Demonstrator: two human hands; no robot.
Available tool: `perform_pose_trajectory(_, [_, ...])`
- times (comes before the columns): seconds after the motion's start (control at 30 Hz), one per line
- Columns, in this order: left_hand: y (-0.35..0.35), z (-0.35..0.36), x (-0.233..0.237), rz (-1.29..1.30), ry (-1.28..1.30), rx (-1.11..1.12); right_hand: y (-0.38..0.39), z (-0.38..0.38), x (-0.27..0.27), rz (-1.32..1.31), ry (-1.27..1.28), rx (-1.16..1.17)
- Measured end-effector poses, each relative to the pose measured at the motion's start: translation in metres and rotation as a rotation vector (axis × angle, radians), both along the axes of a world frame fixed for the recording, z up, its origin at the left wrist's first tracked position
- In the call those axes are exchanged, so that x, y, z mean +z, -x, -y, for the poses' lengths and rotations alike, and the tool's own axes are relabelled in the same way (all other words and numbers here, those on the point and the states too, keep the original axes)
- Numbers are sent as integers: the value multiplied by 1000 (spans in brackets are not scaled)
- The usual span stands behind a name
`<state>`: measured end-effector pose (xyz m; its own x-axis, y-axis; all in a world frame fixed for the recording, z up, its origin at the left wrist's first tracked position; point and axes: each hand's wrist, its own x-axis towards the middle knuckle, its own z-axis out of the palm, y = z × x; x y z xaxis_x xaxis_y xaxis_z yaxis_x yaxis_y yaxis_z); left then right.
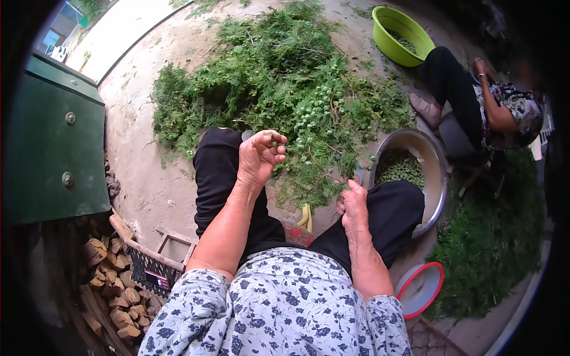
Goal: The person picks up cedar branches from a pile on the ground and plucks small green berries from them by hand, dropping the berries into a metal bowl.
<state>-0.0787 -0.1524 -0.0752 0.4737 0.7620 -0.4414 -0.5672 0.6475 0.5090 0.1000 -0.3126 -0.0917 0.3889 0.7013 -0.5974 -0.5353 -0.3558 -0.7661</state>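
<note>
My left hand (259, 155) is raised over my left knee, its fingers curled round small green cones (274, 143). Over my other thigh, my right hand (352, 202) pinches the stem end of a leafy green sprig (323, 185). Beyond both hands spreads a big heap of cut evergreen branches (267, 65), with pale green cones clustered on its right part. Beside my right knee stands a metal basin (438, 178) with many green cones inside.
Another person (502, 113) sits at the right near a lime-green basin (389, 44). A red-rimmed white bowl (436, 291) lies lower right, by more greenery (493, 237). At the left are a green metal box (53, 136), chopped firewood (122, 296) and a black crate (151, 267).
</note>
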Motion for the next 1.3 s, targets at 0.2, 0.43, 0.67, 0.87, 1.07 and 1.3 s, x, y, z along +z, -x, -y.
perform_pose_trajectory(0.2, [-13,13,0,-144,-119,-143,0,-6,1,-3,-25,-148])
perform_pose_trajectory(0.43, [-32,29,-5,-351,-219,-347,-1,-3,-7,44,-54,-118])
perform_pose_trajectory(0.67, [-34,32,-2,-455,-275,-447,1,-3,-9,60,-65,-87])
perform_pose_trajectory(0.87, [-36,33,3,-456,-263,-361,5,-5,-4,76,-52,-58])
perform_pose_trajectory(1.07, [-31,34,-4,-540,-525,-410,6,-4,-10,81,-72,-40])
perform_pose_trajectory(1.3, [-23,22,-18,-884,-888,-381,3,-2,-17,26,-69,-100])
